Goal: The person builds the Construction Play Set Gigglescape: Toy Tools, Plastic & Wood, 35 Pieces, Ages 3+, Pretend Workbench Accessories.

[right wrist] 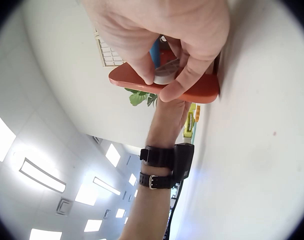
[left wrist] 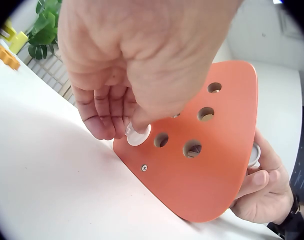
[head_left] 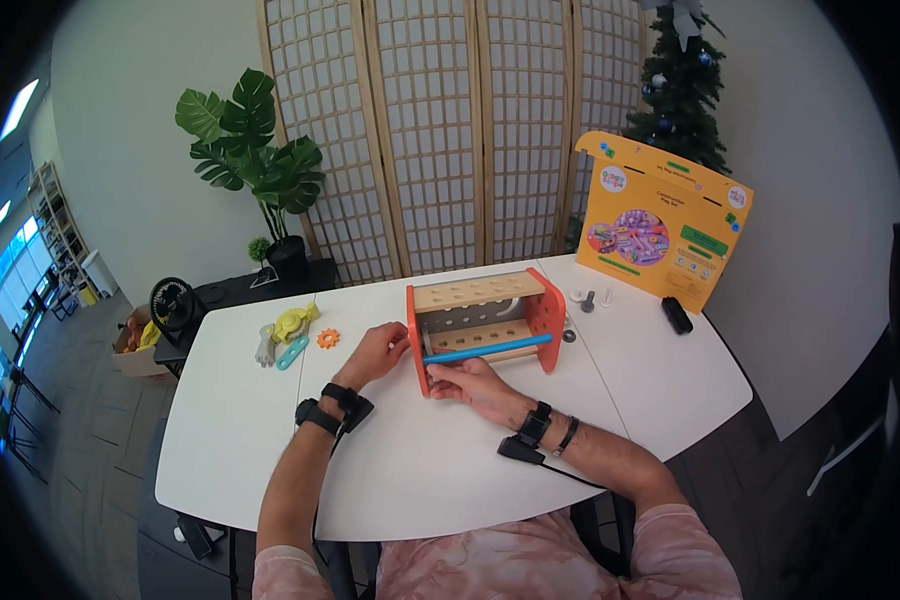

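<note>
A toy workbench (head_left: 475,291) with wooden slats and orange-red end panels stands on the white table. My left hand (head_left: 375,352) is at its left end panel (left wrist: 219,165). There the thumb and fingertips pinch a white round-headed plastic bolt (left wrist: 138,136), set against the panel's outer face. My right hand (head_left: 485,388) is at the front, just inside that same panel. Between its thumb and fingers it pinches a grey round piece (right wrist: 167,74), partly covered by the fingers. A blue bar (head_left: 490,350) runs along the workbench's front, above the right hand.
Left on the table lie an orange gear (head_left: 328,338), a turquoise-handled tool (head_left: 292,352) and yellow toy pieces (head_left: 295,321). Grey and white bolts (head_left: 588,301) stand right of the workbench. A yellow box (head_left: 660,220) and a black object (head_left: 676,315) sit at the back right.
</note>
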A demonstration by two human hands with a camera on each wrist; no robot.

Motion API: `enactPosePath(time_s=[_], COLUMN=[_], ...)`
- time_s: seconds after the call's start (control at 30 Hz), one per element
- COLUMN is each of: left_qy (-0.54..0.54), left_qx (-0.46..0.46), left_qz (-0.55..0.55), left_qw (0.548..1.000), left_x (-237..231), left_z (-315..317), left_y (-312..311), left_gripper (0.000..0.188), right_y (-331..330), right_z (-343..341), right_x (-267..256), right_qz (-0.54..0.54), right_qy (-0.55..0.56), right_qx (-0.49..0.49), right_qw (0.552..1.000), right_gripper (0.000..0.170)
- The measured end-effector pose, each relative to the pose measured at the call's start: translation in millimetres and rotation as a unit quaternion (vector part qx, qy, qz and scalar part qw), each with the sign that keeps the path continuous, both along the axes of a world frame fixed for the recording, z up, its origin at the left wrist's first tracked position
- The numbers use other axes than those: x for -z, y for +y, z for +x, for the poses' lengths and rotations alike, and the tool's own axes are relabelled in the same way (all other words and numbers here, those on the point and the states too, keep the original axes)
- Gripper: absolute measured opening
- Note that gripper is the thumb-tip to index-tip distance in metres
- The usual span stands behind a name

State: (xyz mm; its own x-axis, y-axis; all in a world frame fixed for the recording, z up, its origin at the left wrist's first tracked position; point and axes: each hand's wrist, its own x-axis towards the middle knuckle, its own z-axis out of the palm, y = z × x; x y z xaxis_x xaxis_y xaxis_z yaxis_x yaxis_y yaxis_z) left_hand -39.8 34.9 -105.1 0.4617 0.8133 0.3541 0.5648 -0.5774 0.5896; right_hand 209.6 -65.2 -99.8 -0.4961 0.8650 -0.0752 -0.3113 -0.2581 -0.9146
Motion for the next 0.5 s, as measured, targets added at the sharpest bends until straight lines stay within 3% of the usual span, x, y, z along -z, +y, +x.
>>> enactPosePath(time_s=[0.4, 0.5], left_qy=[-0.038, -0.04], left_qx=[-0.033, -0.074], left_qz=[0.014, 0.001], left_qw=[0.999, 0.996], left_x=[-4.3, -26.2], left_z=[-8.6, -7.6], left_y=[3.9, -8.8], left_gripper=[0.028, 0.028], right_y=[-14.1, -12.6], right_z=[7.2, 6.8], right_x=[-10.6, -9.1], right_qz=[0.019, 0.031], right_qy=[-0.046, -0.042], right_qx=[-0.041, -0.055], right_qw=[0.998, 0.997], right_gripper=[0.039, 0.043])
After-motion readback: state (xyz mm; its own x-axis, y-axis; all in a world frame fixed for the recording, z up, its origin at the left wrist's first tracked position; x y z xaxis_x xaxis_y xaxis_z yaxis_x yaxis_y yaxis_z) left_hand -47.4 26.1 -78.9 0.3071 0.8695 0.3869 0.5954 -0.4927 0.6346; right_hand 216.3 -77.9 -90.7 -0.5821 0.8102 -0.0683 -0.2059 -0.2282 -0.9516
